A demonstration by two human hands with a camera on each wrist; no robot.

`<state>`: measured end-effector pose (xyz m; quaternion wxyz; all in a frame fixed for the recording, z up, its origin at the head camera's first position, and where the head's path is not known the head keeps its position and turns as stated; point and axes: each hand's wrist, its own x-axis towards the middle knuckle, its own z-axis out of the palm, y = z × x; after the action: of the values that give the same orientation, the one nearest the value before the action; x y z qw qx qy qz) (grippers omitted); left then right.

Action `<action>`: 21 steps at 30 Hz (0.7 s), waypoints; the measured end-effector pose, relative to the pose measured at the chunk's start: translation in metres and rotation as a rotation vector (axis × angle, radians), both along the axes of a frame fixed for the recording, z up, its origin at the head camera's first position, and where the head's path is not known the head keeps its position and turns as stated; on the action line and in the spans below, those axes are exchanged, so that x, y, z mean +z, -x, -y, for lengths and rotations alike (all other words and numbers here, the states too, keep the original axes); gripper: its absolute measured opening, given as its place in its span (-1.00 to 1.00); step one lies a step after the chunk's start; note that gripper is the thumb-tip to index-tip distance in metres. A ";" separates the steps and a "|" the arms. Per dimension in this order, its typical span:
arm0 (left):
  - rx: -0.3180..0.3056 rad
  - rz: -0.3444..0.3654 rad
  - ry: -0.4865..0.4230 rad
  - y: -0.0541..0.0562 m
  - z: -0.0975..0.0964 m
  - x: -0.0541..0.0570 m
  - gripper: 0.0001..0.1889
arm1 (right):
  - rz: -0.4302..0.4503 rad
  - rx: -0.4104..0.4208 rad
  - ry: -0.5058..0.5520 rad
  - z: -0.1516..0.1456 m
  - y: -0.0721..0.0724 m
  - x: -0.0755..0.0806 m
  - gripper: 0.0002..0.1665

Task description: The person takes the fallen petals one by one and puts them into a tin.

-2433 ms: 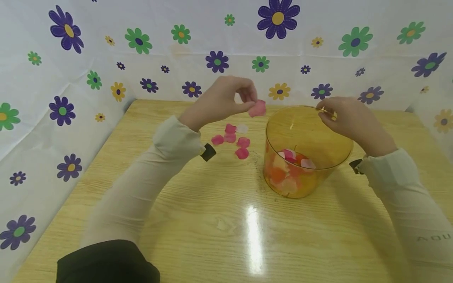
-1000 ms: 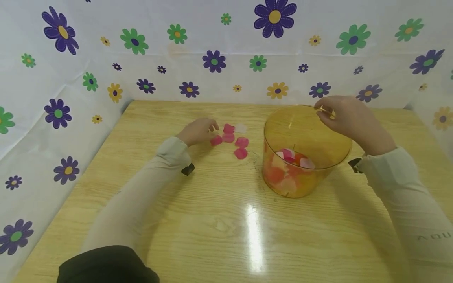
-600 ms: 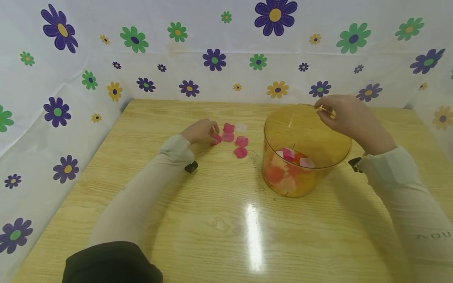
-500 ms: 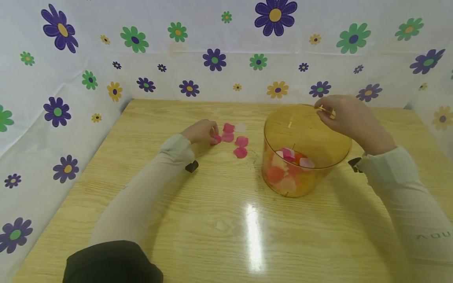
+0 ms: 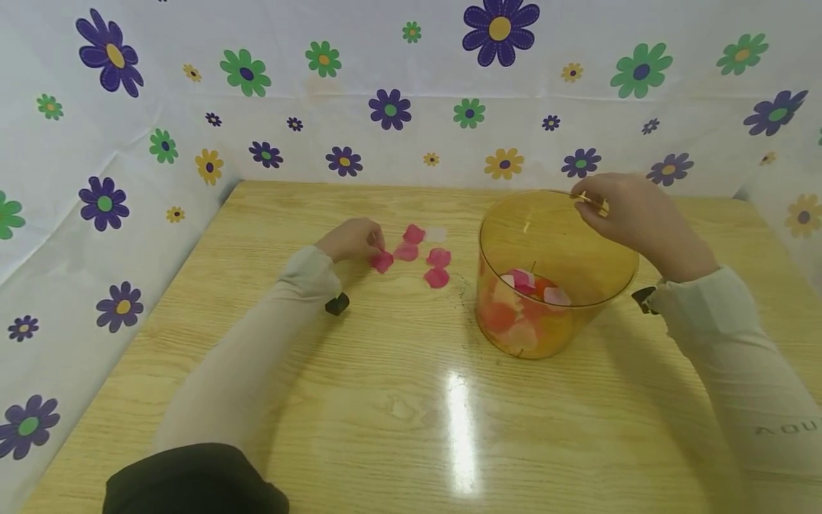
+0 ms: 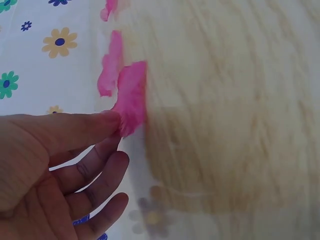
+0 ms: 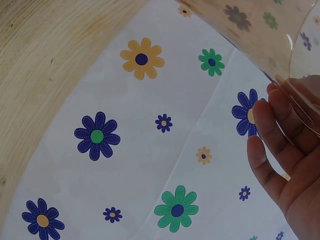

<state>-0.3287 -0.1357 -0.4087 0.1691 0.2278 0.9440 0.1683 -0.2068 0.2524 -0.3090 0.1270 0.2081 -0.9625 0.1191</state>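
Observation:
My left hand (image 5: 352, 240) pinches a bright pink petal (image 5: 382, 263) between thumb and index finger at the left of a small group of petals. In the left wrist view that petal (image 6: 132, 97) stands up from the thumb tip, while the other fingers are loosely bent. Beside it lie several loose petals: pink ones such as a deep pink petal (image 5: 437, 278) and a whitish petal (image 5: 436, 234). My right hand (image 5: 642, 218) grips the far right rim of a clear amber tub (image 5: 578, 253). Red, pink and pale petals (image 5: 516, 314) lie in the tub's bottom.
The wooden table (image 5: 385, 400) is backed by a white cloth (image 5: 411, 64) printed with purple, green and yellow flowers, which also covers the left side. Small dark specks are scattered on the table left of the tub.
My left hand came down from beside the tub, where it held a pink petal, to the loose petals. It now draws another petal slightly left. The right hand stays on the rim.

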 end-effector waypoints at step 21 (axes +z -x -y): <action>0.042 -0.179 -0.062 -0.038 0.002 0.098 -0.88 | -0.001 0.014 0.009 0.000 0.000 0.001 -0.81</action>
<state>-0.2907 -0.1373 -0.3106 0.0735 0.2271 0.9543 0.1798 -0.2065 0.2523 -0.3079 0.1277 0.2146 -0.9603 0.1243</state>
